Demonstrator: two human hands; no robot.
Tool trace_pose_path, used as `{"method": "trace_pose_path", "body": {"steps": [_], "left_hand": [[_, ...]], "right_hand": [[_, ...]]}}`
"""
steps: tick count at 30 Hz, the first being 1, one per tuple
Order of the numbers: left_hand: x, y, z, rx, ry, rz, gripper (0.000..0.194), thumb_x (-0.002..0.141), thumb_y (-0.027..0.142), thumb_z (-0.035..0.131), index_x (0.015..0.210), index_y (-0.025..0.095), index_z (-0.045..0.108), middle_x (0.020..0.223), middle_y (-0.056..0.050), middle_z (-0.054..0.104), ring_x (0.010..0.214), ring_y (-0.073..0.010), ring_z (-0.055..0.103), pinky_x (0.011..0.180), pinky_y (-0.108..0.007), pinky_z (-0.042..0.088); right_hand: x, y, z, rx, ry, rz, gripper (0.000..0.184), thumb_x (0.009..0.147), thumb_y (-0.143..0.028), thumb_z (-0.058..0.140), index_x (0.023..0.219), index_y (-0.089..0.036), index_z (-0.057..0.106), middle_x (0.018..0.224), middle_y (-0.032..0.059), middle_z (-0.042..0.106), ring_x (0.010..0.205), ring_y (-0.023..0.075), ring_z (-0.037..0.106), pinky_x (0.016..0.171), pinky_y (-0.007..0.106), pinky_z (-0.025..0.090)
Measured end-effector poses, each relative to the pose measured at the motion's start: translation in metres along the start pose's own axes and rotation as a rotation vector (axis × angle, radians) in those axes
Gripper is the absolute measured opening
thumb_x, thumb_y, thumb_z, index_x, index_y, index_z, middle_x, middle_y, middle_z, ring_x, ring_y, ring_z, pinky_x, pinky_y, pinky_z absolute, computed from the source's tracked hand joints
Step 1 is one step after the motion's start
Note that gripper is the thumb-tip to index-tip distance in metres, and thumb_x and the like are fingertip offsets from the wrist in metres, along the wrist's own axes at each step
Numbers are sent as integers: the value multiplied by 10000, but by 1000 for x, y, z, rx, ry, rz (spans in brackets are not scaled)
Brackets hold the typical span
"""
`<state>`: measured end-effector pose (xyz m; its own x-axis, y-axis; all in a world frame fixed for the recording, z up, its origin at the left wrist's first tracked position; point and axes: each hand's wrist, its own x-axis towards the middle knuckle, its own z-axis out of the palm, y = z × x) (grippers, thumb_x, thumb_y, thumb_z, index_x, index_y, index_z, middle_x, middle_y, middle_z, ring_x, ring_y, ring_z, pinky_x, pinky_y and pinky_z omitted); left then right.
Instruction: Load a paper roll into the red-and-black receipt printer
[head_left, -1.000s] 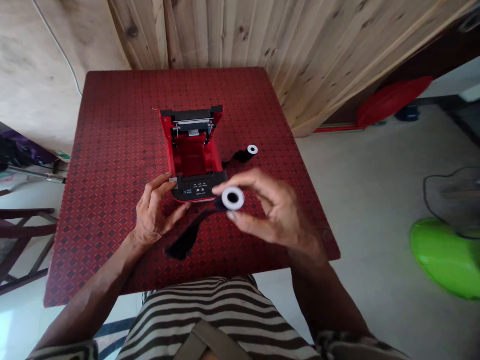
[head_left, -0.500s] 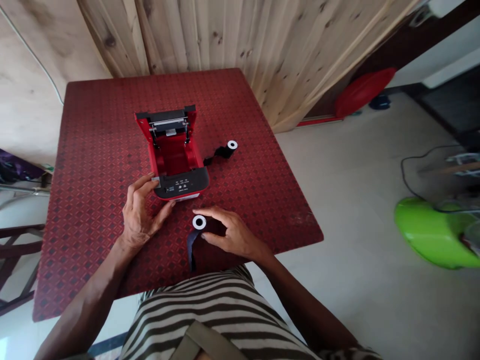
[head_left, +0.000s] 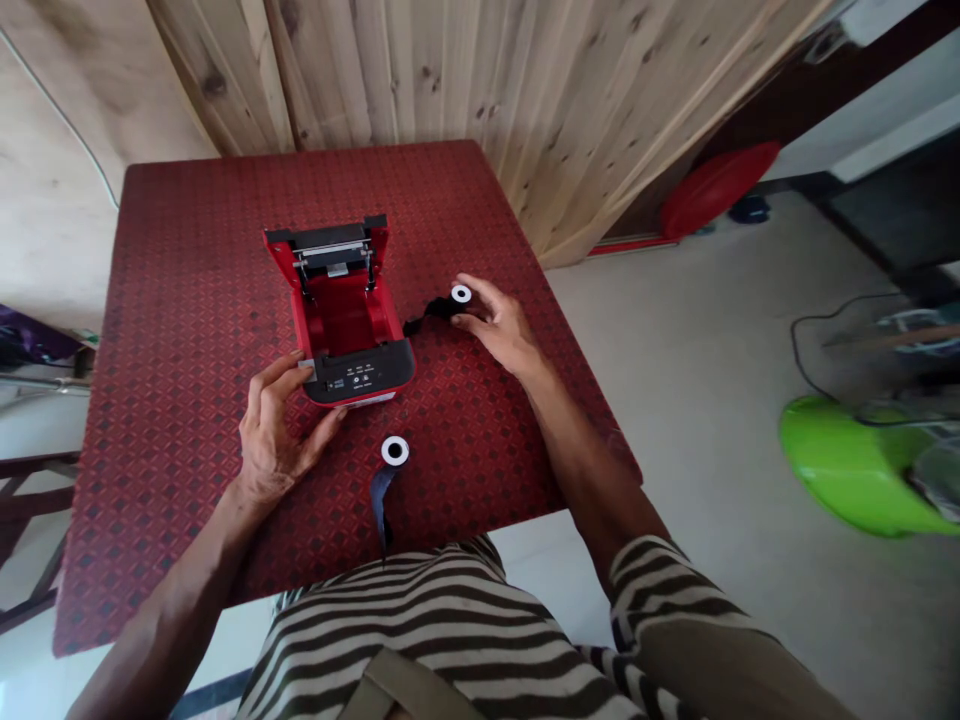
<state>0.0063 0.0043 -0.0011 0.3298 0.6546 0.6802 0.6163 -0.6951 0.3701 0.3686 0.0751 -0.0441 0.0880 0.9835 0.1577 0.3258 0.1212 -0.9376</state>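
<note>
A red and black label or receipt printer (head_left: 352,320) stands on the table with its lid (head_left: 330,245) raised and its red inside bare. My left hand (head_left: 274,420) grips the printer's front left corner, fingers on the grey tab at its side and thumb low at the front. Beyond the printer's right side, my right hand (head_left: 499,320) has its thumb and fingers around a small paper roll (head_left: 460,294) with a crumpled black tail leading toward the printer. A second paper roll (head_left: 395,451), white-ended with a dark strip hanging down, lies near the front of the table, untouched.
The table (head_left: 187,260) wears a red patterned cover, and its back edge meets a wooden plank wall (head_left: 420,70). On the floor to the right sit a green plastic tub (head_left: 832,465) and a red round object (head_left: 720,185). A dark wooden chair (head_left: 30,510) stands at left.
My right hand has left the front roll and moved away and right to the far roll. My left hand has stayed on the printer's corner.
</note>
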Motion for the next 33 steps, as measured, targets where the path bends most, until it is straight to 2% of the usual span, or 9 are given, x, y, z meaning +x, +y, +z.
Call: {"method": "trace_pose_path", "body": {"steps": [4, 8, 11, 12, 14, 18, 21, 26, 33], "left_hand": [[-1, 1, -1, -4, -11, -10, 708, 846, 312, 881, 1448, 189, 529, 1373, -160, 661, 1290, -281, 672, 1062, -418, 609], [-1, 4, -1, -23, -19, -19, 707, 855, 311, 873, 1456, 189, 520, 1385, -160, 654, 1290, -266, 672, 1070, -411, 613], [-1, 6, 0, -32, -25, -36, 692, 858, 312, 870, 1443, 173, 526, 1392, -174, 647, 1307, -271, 664, 1083, -416, 610], [-1, 6, 0, -32, -28, -40, 683, 861, 310, 868, 1436, 167, 529, 1393, -179, 645, 1313, -273, 661, 1087, -417, 609], [-1, 7, 0, -27, -33, -43, 668, 868, 309, 861, 1429, 161, 529, 1390, -184, 646, 1315, -271, 661, 1085, -413, 613], [-2, 6, -1, -22, -40, -33, 672, 886, 317, 844, 1446, 167, 504, 1397, -180, 647, 1329, -274, 658, 1088, -418, 620], [-4, 6, -1, -27, -54, -38, 676, 899, 329, 830, 1466, 188, 490, 1400, -166, 646, 1329, -274, 660, 1087, -419, 627], [-6, 7, -2, -41, -83, -58, 665, 920, 301, 802, 1489, 196, 474, 1432, -168, 629, 1338, -268, 656, 1096, -413, 628], [-7, 7, -2, -42, -92, -65, 690, 922, 301, 798, 1513, 206, 455, 1439, -172, 620, 1340, -277, 654, 1102, -431, 632]], "right_hand": [[-2, -18, 1, -11, 3, 44, 395, 755, -474, 876, 1068, -253, 784, 1095, 43, 814, 1086, 272, 748, 1096, 508, 547], [-32, -81, -26, 187, -19, -12, 426, 681, -482, 970, 1033, -306, 806, 982, -16, 789, 904, 194, 727, 877, 371, 594], [-47, -142, -39, 289, -257, -238, 491, 638, -587, 987, 1035, -344, 831, 885, -20, 762, 813, 188, 687, 730, 341, 567], [-48, -158, -36, 293, -276, -284, 477, 721, -649, 914, 1066, -331, 831, 851, -7, 748, 779, 191, 674, 702, 352, 558], [-41, -178, -17, 35, -535, -312, 383, 880, -533, 837, 1171, -286, 796, 994, 24, 772, 878, 197, 714, 816, 370, 586], [-14, -180, 43, -479, -564, -506, 234, 1004, -203, 679, 1236, -198, 711, 1180, 78, 757, 1124, 237, 688, 1032, 425, 545], [1, -176, 76, -712, -590, -454, 251, 999, -101, 610, 1240, -153, 663, 1131, 110, 749, 1076, 252, 684, 969, 396, 530], [13, -182, 93, -950, -709, -298, 301, 995, -23, 527, 1245, -123, 662, 997, 125, 763, 898, 245, 694, 786, 338, 463], [30, -172, 105, -983, -784, -394, 392, 922, 90, 441, 1084, -109, 738, 1086, 127, 749, 1068, 231, 643, 902, 325, 417]]}}
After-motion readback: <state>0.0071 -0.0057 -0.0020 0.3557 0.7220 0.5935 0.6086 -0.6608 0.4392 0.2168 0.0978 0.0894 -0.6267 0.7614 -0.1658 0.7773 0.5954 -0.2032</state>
